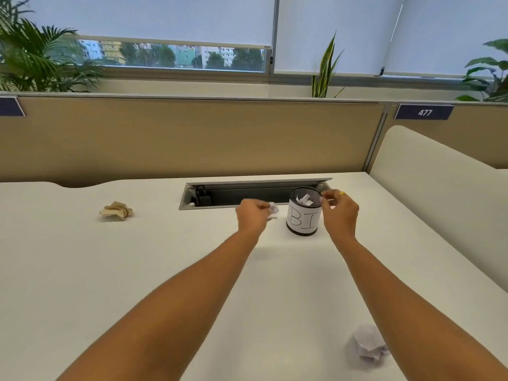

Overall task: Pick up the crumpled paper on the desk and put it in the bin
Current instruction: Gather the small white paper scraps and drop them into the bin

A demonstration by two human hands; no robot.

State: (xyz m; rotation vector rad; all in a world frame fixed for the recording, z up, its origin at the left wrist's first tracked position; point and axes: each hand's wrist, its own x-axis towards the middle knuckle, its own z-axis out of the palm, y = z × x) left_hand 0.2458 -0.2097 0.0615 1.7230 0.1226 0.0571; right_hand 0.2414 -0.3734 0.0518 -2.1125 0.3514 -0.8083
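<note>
In the head view, a black mesh bin (pixel 304 215) is standing upright toward the far edge of the white desk (pixel 137 270), just in front of the open cable tray (pixel 255 192) sunk into the desk's far side; a white label marked with the letters "BI" is wrapping its wall, and a piece of white crumpled paper (pixel 305 199) is lying inside it, showing at the rim. A beige crumpled wad (pixel 116 210) is sitting well apart toward the far left of the desk, and a white crumpled ball (pixel 369 345) is resting near the near right edge, beside the right forearm. A tan partition (pixel 192 133) is rising behind the desk, with a tag reading 477 (pixel 424 112) on the neighbouring panel, and plants are standing along the window sill beyond. Nothing is lying between the hands and the bin. The left hand (pixel 251 213) is closing its fingers around a small white crumpled paper ball (pixel 273 210), holding it just left of the bin and below the level of its rim. The right hand (pixel 339 211), wearing a gold ring (pixel 341 193), is pinching its fingertips together at the right side of the bin's rim; whether they are touching the rim I cannot tell.
</note>
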